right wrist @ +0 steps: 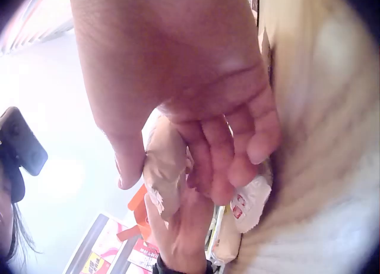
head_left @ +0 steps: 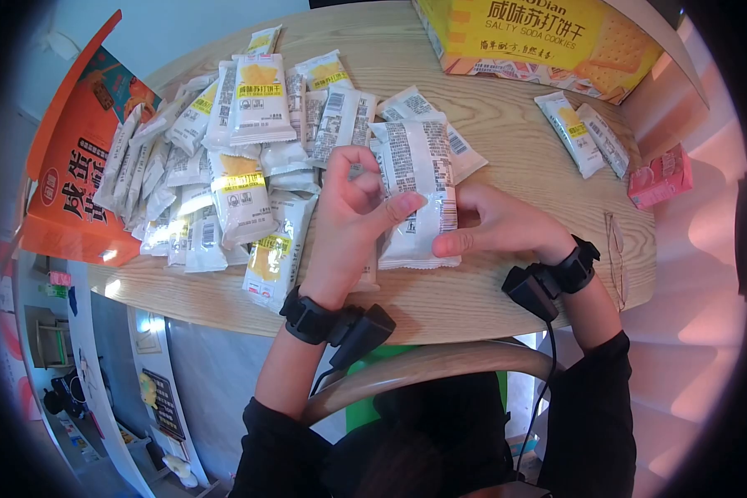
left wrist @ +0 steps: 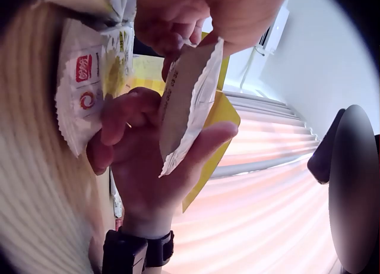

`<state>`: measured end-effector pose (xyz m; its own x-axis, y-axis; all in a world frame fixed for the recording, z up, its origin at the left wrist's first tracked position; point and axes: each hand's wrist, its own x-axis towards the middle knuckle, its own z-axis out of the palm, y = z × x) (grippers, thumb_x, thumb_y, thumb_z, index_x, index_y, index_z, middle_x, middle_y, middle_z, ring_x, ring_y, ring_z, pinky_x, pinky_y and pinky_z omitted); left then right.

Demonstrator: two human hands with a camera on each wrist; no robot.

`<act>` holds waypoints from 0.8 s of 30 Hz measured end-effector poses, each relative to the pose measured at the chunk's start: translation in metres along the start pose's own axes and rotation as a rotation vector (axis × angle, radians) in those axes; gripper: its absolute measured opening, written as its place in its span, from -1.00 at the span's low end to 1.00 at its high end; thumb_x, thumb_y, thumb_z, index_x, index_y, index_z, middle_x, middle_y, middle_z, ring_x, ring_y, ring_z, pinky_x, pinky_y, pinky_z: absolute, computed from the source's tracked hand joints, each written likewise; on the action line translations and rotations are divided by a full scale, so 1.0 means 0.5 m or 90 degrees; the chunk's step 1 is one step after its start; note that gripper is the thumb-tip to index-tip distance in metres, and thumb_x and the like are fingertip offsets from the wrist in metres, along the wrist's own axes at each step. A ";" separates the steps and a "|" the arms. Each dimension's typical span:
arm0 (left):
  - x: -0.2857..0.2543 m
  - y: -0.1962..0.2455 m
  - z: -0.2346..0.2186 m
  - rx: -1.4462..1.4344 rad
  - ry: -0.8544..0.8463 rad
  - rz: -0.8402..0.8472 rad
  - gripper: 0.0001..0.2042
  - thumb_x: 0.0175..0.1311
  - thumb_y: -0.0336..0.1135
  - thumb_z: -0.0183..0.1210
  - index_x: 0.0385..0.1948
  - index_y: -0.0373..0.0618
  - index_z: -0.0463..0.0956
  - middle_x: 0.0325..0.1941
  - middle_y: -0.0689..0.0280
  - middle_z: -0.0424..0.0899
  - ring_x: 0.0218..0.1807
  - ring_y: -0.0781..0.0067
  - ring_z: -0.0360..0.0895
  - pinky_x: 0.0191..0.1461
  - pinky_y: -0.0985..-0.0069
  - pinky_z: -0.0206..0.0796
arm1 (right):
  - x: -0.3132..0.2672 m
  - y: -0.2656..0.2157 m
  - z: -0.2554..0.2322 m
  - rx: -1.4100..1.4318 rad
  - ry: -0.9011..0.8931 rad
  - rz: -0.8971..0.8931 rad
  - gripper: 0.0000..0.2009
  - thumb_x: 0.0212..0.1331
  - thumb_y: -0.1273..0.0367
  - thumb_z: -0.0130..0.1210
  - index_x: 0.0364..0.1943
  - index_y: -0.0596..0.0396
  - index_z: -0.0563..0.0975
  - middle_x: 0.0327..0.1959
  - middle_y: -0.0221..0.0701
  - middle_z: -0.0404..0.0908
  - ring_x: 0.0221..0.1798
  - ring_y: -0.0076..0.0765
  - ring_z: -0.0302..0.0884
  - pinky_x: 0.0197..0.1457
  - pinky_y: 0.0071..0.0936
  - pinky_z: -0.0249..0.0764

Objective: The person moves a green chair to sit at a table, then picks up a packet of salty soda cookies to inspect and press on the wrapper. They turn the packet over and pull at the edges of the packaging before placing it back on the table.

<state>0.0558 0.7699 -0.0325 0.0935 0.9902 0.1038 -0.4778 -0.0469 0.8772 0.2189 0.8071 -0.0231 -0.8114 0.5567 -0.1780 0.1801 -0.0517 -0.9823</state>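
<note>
A white cracker packet point(head_left: 417, 178), printed side with a barcode facing up, is held between both hands above the table. The left hand point(head_left: 353, 220) grips its left side, thumb across the front and fingers curled at the edge. On its right side the right hand point(head_left: 502, 220) pinches it, thumb in front and fingers behind. Seen edge-on in the left wrist view, the packet point(left wrist: 187, 101) lies between the two hands. The right wrist view shows the packet point(right wrist: 165, 161) beside the right thumb. More white packets point(head_left: 245, 195) are heaped left of the hands.
An orange box point(head_left: 66, 191) stands at the far left. At the back right is a yellow cookie box point(head_left: 548, 41). Two packets point(head_left: 571, 134) and a pink box point(head_left: 660, 176) lie to the right, with glasses point(head_left: 615, 249) near the table's right edge.
</note>
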 end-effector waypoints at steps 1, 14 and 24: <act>0.000 -0.001 -0.001 0.006 -0.001 0.003 -0.66 -0.13 -0.58 0.06 -0.41 -0.11 0.03 -0.37 0.16 0.44 -0.31 0.51 0.38 -0.27 0.64 0.26 | 0.000 0.000 0.000 0.000 0.000 0.001 -0.49 -0.23 0.09 0.08 -0.26 0.25 0.36 -0.35 -0.35 0.42 -0.30 -0.54 0.32 -0.20 -0.64 0.24; -0.001 0.000 0.005 -0.028 0.031 -0.012 -0.59 -0.04 -0.49 0.01 -0.18 -0.14 -0.02 -0.30 0.16 0.41 -0.24 0.53 0.34 -0.18 0.61 0.19 | -0.002 -0.017 0.002 0.060 0.075 -0.026 -0.56 -0.17 0.16 0.06 -0.25 0.22 0.37 -0.34 -0.37 0.42 -0.31 -0.58 0.33 -0.21 -0.67 0.24; -0.003 0.004 -0.002 0.076 0.022 -0.080 -0.89 -0.02 -0.35 -0.02 -0.55 -0.19 0.37 -0.59 0.47 0.36 -0.50 0.75 0.21 -0.39 0.78 0.03 | -0.001 -0.021 -0.008 0.128 0.099 -0.072 -0.63 -0.14 0.26 0.05 -0.25 0.22 0.37 -0.32 -0.38 0.42 -0.28 -0.61 0.32 -0.19 -0.67 0.24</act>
<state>0.0540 0.7685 -0.0315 0.1144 0.9931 -0.0243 -0.3572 0.0640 0.9318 0.2194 0.8106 -0.0124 -0.7219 0.6884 -0.0704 -0.0335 -0.1364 -0.9901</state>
